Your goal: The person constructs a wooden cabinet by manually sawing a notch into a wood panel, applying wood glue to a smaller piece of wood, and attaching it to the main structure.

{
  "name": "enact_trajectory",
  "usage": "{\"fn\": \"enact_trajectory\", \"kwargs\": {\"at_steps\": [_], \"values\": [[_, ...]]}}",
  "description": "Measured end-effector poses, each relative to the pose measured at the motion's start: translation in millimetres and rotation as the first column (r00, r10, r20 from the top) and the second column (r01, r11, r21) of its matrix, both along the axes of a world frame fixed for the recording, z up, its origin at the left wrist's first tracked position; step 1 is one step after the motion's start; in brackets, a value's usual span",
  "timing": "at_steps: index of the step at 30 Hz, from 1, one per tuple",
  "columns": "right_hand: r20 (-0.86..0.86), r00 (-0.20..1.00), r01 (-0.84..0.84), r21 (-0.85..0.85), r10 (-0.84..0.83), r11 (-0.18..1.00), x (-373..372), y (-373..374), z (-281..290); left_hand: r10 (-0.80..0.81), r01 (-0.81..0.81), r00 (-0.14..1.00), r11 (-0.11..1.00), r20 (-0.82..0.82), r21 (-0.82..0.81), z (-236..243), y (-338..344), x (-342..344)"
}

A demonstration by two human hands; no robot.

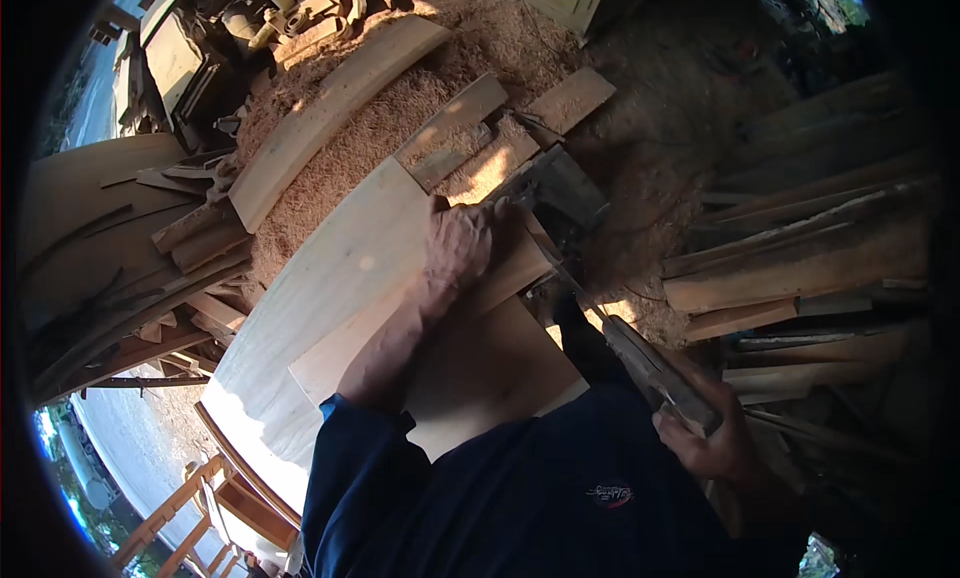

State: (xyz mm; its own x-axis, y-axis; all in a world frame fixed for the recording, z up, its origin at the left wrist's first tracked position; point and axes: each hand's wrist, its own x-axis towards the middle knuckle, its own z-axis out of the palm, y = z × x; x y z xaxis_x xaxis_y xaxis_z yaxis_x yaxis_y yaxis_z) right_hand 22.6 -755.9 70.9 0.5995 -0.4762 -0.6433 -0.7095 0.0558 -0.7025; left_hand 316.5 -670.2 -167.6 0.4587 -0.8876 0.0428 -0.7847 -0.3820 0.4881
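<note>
My left hand (458, 246) is closed on a narrow board (514, 272) lying over pale wooden sheets (320, 258), its fingers curled at the board's upper part. My right hand (700, 440) grips the wooden handle of a hand saw (652, 368), low at the right. The thin blade runs up and left to the board's right end, touching or very near it. Beneath that end is a dark support (572, 193), partly hidden.
Wood shavings (330, 138) surround a long plank (335, 113) and several offcuts (568, 100) beyond my hands. Stacked boards (780, 268) fill the right side; more lumber (110, 238) is piled at left. A wooden frame (180, 518) stands lower left.
</note>
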Motion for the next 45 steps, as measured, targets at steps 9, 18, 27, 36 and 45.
{"fn": "enact_trajectory", "kwargs": {"at_steps": [9,18,27,36,45], "values": [[0.230,0.963,-0.091,-0.215,0.141,0.972,32,-12,-90,-0.075,0.081,0.988,0.996,0.133,-0.043,-10,-15,-2],[0.073,0.974,-0.209,-0.061,0.213,0.976,-23,-5,11,-0.032,0.039,0.978,0.999,0.206,-0.030,2,-7,-5],[0.190,0.971,-0.085,-0.296,0.146,0.951,34,5,-109,-0.062,0.049,0.983,0.996,0.173,0.078,-3,-13,-5],[0.144,0.978,-0.137,-0.119,0.153,0.983,-31,10,-17,-0.023,0.012,0.990,0.996,0.140,0.084,4,-10,-4],[0.220,0.962,-0.118,-0.204,0.163,0.972,0,-1,-61,-0.047,0.042,0.986,0.999,0.161,0.035,4,-10,-10]]}}
